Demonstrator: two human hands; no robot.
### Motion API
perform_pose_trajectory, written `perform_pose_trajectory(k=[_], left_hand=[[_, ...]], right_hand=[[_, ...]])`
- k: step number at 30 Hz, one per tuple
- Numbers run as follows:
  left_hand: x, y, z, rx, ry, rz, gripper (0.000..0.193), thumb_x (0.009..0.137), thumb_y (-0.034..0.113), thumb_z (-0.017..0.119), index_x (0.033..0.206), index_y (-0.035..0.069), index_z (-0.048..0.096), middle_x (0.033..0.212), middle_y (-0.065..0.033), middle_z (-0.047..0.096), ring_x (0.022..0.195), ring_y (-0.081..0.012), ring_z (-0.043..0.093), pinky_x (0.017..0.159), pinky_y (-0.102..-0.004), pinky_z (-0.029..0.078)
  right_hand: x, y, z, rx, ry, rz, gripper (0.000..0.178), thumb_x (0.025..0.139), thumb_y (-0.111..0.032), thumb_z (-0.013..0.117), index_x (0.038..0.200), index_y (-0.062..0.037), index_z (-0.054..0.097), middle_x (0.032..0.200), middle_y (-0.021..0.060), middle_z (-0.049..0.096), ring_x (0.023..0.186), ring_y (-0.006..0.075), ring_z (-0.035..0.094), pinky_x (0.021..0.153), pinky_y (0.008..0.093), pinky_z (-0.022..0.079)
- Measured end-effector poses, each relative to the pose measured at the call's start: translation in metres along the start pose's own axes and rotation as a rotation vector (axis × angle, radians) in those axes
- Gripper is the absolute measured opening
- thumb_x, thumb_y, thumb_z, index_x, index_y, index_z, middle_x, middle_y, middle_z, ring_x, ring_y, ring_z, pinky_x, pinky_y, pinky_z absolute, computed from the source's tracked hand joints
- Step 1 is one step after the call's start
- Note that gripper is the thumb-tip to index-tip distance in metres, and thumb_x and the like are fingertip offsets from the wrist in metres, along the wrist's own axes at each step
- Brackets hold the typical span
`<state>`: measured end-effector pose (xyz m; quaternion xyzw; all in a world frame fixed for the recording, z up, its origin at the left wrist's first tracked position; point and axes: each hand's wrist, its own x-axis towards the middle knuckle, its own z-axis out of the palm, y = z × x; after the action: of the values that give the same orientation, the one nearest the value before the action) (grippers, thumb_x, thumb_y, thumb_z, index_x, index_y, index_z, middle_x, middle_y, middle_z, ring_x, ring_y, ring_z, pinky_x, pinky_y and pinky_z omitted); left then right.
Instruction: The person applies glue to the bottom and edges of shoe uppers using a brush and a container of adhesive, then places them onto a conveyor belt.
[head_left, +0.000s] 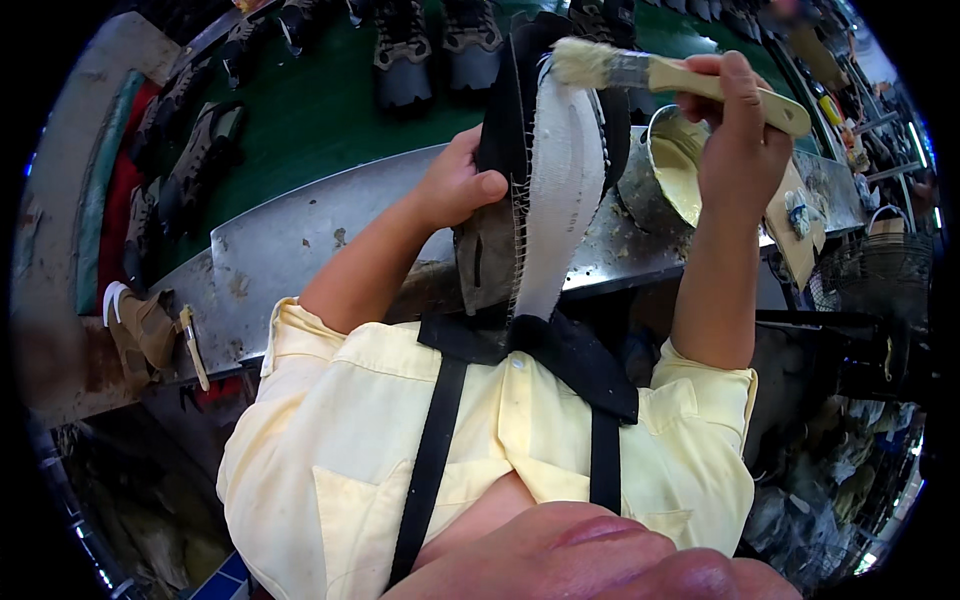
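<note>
My left hand (pixel 460 180) grips a shoe upper (pixel 520 150) held sole side up, its white fabric bottom (pixel 562 190) facing me. My right hand (pixel 735 130) holds a wide paintbrush (pixel 660 72) with a pale wooden handle; its bristles rest on the toe end of the white bottom. Just under my right hand stands a metal tin (pixel 650 185) of cream-coloured glue.
A worn steel bench (pixel 290 250) runs in front of me. Behind it a green conveyor (pixel 320 110) carries several dark shoes (pixel 400 50). A tan shoe (pixel 135 330) and a second brush (pixel 192 345) lie at the bench's left end. A wire basket (pixel 885 265) stands at right.
</note>
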<state>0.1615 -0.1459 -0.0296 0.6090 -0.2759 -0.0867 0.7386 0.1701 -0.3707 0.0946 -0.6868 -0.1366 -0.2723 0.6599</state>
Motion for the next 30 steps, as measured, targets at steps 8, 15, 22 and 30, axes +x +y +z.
perform_pose_trajectory(k=[8, 15, 22, 30], left_hand=[[-0.002, -0.007, -0.007, -0.036, 0.043, 0.016, 0.086, 0.064, 0.066, 0.065, 0.116, 0.0, 0.048, 0.107, -0.005, 0.056, 0.099, -0.0123, 0.049, 0.088, -0.0283, 0.039], [-0.003, -0.005, -0.005, 0.057, 0.017, 0.01, 0.089, 0.062, 0.069, 0.064, 0.115, -0.001, 0.048, 0.105, -0.0046, 0.056, 0.097, -0.0125, 0.05, 0.087, -0.0276, 0.039], [-0.007, 0.003, -0.002, 0.0, 0.12, 0.033, 0.092, 0.059, 0.072, 0.064, 0.113, -0.001, 0.049, 0.103, -0.0046, 0.057, 0.096, -0.0122, 0.05, 0.086, -0.0278, 0.039], [0.002, 0.003, 0.005, -0.004, -0.016, -0.004, 0.085, 0.064, 0.063, 0.067, 0.115, -0.002, 0.048, 0.106, -0.0057, 0.056, 0.097, -0.0131, 0.05, 0.088, -0.0283, 0.038]], right_hand=[[-0.056, -0.004, -0.019, 0.088, -0.416, -0.158, 0.021, 0.086, -0.016, 0.055, 0.08, 0.0007, 0.066, 0.074, 0.0086, 0.065, 0.063, 0.0132, 0.063, 0.055, 0.0209, 0.049], [-0.008, 0.016, -0.011, 0.038, 0.064, -0.088, 0.021, 0.087, -0.017, 0.055, 0.08, -0.0006, 0.066, 0.074, 0.0076, 0.065, 0.059, 0.0113, 0.06, 0.054, 0.0199, 0.047], [-0.064, 0.016, -0.036, -0.165, 0.009, 0.061, 0.022, 0.086, -0.017, 0.056, 0.079, 0.0006, 0.067, 0.074, 0.008, 0.066, 0.062, 0.01, 0.061, 0.056, 0.0198, 0.05], [-0.002, 0.024, -0.01, -0.132, 0.022, -0.332, 0.021, 0.086, -0.019, 0.059, 0.085, -0.0008, 0.067, 0.074, 0.0075, 0.067, 0.062, 0.0107, 0.063, 0.056, 0.0211, 0.052]])
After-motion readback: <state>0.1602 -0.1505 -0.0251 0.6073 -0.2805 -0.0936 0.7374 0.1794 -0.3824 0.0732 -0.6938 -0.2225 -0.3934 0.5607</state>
